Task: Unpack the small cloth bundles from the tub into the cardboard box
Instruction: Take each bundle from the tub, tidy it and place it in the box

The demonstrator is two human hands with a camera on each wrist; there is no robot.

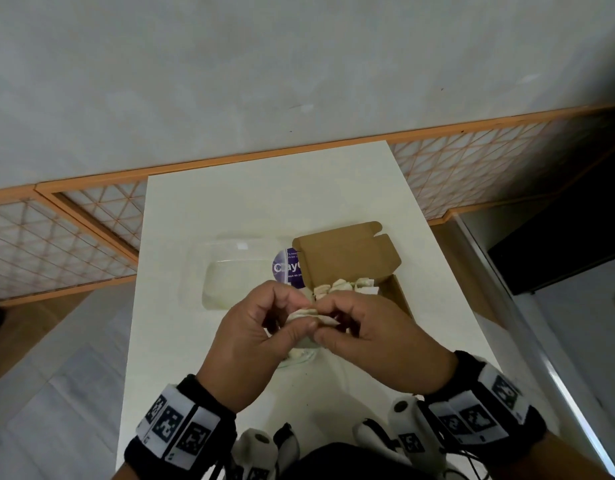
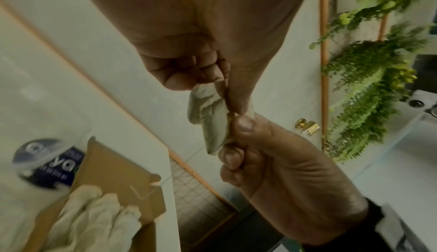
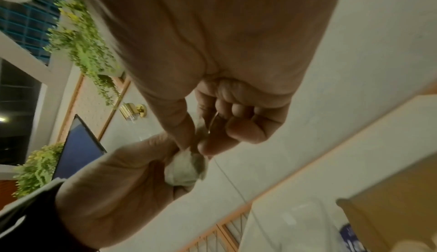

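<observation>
Both hands meet above the table's middle and pinch one small cream cloth bundle [image 1: 311, 315] between thumbs and forefingers. My left hand [image 1: 304, 311] grips its left side and my right hand [image 1: 325, 322] its right side. The left wrist view shows the bundle [image 2: 210, 117] crumpled between my left hand [image 2: 210, 95] and the right hand's fingers [image 2: 246, 125]. Directly under the hands stands the clear tub [image 1: 308, 362], with more bundles [image 1: 297, 355] partly hidden. The open cardboard box [image 1: 399, 296] behind holds several bundles [image 1: 340, 286].
A round lid with a purple label [image 1: 288, 268] lies left of the box flap [image 1: 347, 258]. A clear plastic tray [image 1: 237, 275] sits further left. The white table [image 1: 264, 202] ends near an orange lattice railing [image 1: 91, 216].
</observation>
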